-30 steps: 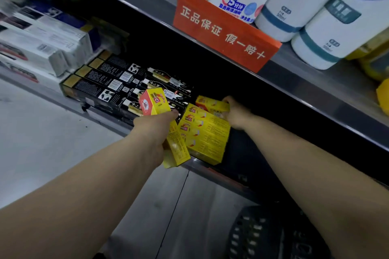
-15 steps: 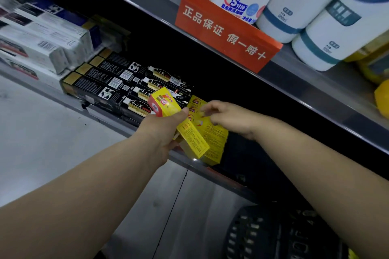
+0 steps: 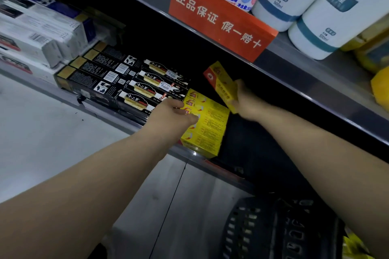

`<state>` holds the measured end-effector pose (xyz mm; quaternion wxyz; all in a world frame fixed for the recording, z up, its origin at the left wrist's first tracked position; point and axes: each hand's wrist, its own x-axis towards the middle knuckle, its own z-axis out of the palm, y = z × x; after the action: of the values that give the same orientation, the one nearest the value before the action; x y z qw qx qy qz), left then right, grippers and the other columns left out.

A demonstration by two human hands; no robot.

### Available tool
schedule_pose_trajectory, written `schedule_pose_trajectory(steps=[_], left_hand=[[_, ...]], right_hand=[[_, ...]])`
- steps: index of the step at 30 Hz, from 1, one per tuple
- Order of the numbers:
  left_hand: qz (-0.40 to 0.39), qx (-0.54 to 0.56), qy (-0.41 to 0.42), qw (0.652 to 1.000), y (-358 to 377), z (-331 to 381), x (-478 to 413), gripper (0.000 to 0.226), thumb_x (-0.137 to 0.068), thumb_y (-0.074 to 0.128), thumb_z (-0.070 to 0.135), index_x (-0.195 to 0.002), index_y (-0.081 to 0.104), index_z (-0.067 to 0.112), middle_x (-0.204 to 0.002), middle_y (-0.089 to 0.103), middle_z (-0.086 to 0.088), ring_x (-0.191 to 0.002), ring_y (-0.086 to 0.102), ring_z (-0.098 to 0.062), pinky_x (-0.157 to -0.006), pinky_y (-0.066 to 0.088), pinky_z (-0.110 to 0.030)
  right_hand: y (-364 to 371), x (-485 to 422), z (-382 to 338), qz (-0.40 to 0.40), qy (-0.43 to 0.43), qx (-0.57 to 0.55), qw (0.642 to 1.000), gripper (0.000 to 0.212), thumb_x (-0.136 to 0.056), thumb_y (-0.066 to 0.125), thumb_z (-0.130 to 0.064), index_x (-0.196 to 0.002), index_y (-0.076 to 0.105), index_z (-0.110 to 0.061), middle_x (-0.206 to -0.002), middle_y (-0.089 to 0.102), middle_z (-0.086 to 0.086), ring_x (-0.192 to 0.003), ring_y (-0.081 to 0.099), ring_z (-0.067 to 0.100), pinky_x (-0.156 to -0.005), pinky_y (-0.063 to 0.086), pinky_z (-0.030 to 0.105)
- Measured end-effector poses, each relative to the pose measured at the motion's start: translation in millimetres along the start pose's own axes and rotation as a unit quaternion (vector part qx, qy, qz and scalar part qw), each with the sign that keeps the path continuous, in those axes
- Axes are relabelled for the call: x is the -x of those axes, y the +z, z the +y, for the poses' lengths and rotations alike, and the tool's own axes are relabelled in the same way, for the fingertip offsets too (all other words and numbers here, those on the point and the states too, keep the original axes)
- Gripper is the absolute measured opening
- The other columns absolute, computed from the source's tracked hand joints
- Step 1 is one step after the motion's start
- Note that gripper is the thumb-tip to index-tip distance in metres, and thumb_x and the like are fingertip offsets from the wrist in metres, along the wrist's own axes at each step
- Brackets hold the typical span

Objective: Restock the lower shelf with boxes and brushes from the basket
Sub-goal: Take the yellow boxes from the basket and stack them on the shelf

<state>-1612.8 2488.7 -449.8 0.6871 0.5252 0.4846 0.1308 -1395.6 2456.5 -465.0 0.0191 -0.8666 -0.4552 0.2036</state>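
A stack of flat yellow boxes (image 3: 207, 126) lies on the lower shelf (image 3: 117, 119), to the right of the black boxes. My left hand (image 3: 173, 115) rests on the stack's left edge, fingers reaching forward, with nothing gripped. Above the stack and a little to its right, my right hand (image 3: 247, 101) grips one long yellow box (image 3: 223, 86), tilted in the dark shelf opening. The black basket (image 3: 271, 229) stands on the floor at the bottom right, with a bit of yellow packaging (image 3: 354, 246) showing in it.
Rows of black toothpaste boxes (image 3: 126, 78) and white boxes (image 3: 42, 33) fill the shelf's left part. An orange sign (image 3: 219, 17) hangs from the upper shelf, where white bottles (image 3: 315, 6) stand. Dark open shelf space lies right of the yellow stack.
The yellow box that my left hand held is now in my right hand, raised above the stack. My left hand has dropped onto the stack's left edge.
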Motion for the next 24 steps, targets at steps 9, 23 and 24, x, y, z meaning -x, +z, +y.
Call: schedule_pose_trajectory(steps=[9,23,24], left_hand=[[-0.017,-0.012,0.013,1.0,1,-1,-1,0.025,-0.086,0.063,0.012,-0.11,0.057,0.016,-0.098,0.058,0.002,-0.076,0.053,-0.003,-0.047,0.043,-0.009],[-0.095,-0.134,0.135,0.977,45,21,45,0.015,-0.085,0.06,0.011,-0.098,0.064,0.016,-0.081,0.063,0.009,-0.075,0.06,-0.008,-0.064,0.046,-0.01],[-0.109,-0.151,0.152,0.971,51,23,51,0.014,-0.084,0.06,0.011,-0.097,0.065,0.016,-0.082,0.063,0.009,-0.081,0.063,-0.01,-0.074,0.05,-0.016]], right_hand=[[46,-64,8,-0.085,0.013,-0.006,0.996,0.045,-0.096,0.044,-0.009,-0.14,0.036,-0.013,-0.136,0.041,0.021,-0.119,0.047,0.033,-0.093,0.038,0.029],[-34,45,-3,-0.107,-0.087,0.059,0.989,0.05,-0.093,0.056,-0.022,-0.139,0.04,-0.012,-0.14,0.044,0.01,-0.125,0.044,0.023,-0.098,0.034,0.024],[-45,64,-1,-0.094,-0.095,0.045,0.99,0.047,-0.092,0.057,-0.023,-0.136,0.044,-0.014,-0.138,0.047,0.008,-0.124,0.046,0.021,-0.098,0.035,0.024]])
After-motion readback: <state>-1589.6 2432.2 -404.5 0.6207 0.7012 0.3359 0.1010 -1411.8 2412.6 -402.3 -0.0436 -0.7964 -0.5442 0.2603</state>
